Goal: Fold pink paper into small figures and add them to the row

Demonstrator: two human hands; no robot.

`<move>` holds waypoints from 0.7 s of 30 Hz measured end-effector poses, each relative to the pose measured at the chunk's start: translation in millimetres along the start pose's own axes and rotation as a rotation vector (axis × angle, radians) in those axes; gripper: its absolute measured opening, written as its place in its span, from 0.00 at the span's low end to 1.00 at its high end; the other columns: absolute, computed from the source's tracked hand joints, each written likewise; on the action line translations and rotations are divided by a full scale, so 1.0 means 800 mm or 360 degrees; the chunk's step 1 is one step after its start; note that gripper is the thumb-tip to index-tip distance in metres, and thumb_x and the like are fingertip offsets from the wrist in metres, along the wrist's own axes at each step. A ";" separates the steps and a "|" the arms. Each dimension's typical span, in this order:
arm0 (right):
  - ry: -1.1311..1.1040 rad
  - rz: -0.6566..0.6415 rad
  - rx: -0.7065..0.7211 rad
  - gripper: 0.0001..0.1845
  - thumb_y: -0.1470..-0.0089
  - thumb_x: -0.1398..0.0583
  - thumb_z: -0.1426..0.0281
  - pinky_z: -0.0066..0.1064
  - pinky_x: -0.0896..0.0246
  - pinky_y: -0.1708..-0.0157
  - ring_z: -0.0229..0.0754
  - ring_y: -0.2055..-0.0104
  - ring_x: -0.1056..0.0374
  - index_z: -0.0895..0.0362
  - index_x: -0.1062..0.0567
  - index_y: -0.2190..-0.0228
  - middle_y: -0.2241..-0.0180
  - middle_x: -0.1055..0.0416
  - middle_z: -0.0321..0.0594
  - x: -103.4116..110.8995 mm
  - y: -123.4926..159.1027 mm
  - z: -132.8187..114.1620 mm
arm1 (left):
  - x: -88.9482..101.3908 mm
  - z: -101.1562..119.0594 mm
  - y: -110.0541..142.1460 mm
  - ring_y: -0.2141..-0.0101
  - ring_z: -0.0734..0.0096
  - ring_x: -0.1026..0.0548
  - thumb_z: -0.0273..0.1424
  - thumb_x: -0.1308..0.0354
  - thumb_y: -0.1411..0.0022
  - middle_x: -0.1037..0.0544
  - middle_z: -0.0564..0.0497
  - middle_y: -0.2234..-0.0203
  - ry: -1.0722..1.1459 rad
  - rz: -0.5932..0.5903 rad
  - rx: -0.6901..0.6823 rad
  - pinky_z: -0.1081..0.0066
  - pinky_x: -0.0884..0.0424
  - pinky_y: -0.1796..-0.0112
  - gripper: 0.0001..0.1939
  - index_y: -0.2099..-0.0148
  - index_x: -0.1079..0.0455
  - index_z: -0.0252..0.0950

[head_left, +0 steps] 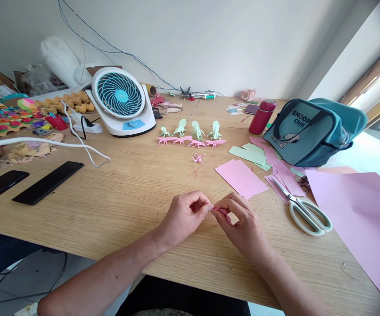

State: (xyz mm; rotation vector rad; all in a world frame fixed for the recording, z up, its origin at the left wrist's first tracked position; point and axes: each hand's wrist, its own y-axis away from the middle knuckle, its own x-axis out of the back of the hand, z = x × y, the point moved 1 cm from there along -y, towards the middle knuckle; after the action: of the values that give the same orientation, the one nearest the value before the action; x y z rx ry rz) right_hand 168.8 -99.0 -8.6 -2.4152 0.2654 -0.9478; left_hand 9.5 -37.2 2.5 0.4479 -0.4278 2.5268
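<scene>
A small pink folded paper piece (223, 213) is held just above the near part of the table, mostly hidden by fingers. My right hand (242, 219) grips its body between thumb and fingers. At its left end, the thumb and forefinger of my left hand (186, 217) pinch a tip. Beyond my hands a single pink paper insect (197, 158) lies on the wood. Farther back stand several pink folded insects (196, 143) in a row, with several light green ones (197, 131) behind them. Pink paper sheets (241, 177) lie just past my right hand.
Scissors (303, 208) lie at the right, beside a large pink sheet (357, 210). Light green strips (251, 153), a red flask (262, 116) and a teal bag (308, 129) stand or lie behind. Leftward are a fan (122, 101), a white cable (87, 149) and a black phone (48, 183).
</scene>
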 end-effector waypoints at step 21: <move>0.0096 0.0026 0.0049 0.07 0.41 0.42 0.76 0.35 0.41 0.65 0.40 0.68 0.37 0.54 0.30 0.70 0.72 0.33 0.36 0.002 0.001 -0.003 | 0.003 0.004 -0.001 0.72 0.76 0.33 0.28 0.47 0.34 0.31 0.55 0.75 -0.0251 -0.0031 -0.0278 0.76 0.38 0.68 0.09 0.68 0.35 0.35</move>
State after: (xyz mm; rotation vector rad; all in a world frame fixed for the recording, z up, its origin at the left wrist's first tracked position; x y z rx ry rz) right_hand 168.4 -101.0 -6.2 -2.3557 0.2900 -1.0116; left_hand 8.9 -36.6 6.7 0.5821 -0.6937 2.4182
